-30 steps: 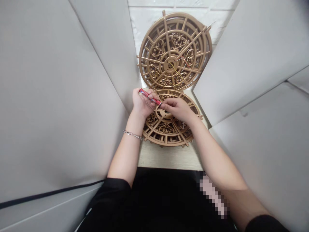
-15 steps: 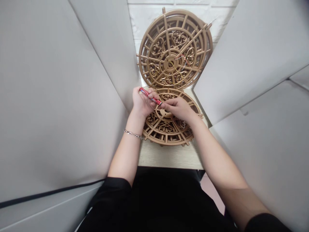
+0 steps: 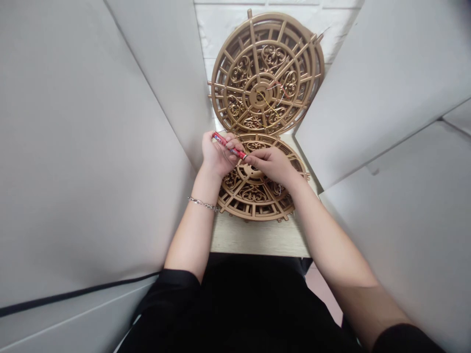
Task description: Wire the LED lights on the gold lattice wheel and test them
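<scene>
A gold openwork disc (image 3: 253,196) with scrollwork lies flat on the narrow wooden table (image 3: 257,238). My left hand (image 3: 218,157), with a chain bracelet on its wrist, is closed round a red pen-like tool (image 3: 228,146) held slantwise above the disc's hub. My right hand (image 3: 270,164) pinches the tool's lower tip with curled fingers. The hub itself is hidden under both hands.
A second gold disc (image 3: 265,73) stands upright against the white brick wall behind, with thin coloured wires at its centre. Large white panels (image 3: 91,147) close in on the left and right (image 3: 386,98), leaving only a narrow strip of table.
</scene>
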`<state>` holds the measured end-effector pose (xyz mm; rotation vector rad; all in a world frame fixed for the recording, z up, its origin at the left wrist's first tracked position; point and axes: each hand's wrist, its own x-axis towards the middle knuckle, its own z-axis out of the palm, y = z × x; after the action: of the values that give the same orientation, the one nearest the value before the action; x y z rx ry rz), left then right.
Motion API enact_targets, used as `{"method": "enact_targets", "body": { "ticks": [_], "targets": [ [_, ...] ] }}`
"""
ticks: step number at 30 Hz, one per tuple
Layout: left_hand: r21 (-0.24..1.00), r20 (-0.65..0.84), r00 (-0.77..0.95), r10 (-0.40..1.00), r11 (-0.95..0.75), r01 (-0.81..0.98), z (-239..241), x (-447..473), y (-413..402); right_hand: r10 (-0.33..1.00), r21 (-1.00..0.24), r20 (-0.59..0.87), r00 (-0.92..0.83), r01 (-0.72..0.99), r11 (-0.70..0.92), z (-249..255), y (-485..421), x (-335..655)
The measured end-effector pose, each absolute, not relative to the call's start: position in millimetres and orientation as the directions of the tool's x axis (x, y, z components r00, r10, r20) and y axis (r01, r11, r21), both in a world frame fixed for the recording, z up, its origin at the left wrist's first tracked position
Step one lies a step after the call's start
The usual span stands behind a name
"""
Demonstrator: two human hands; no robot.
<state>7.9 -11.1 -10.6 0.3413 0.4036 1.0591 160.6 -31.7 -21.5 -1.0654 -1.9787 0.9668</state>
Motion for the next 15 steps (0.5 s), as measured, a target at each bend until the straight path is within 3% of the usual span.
{"method": "enact_targets", "body": {
  "ticks": [15],
  "targets": [
    [0.484,-0.147,0.438,0.887,0.451,-0.75,-10.3,8.3,-12.1,0.873,-0.875,0.209,-0.441,0.314,0.368,-21.2,-30.5,160.3]
  ]
}}
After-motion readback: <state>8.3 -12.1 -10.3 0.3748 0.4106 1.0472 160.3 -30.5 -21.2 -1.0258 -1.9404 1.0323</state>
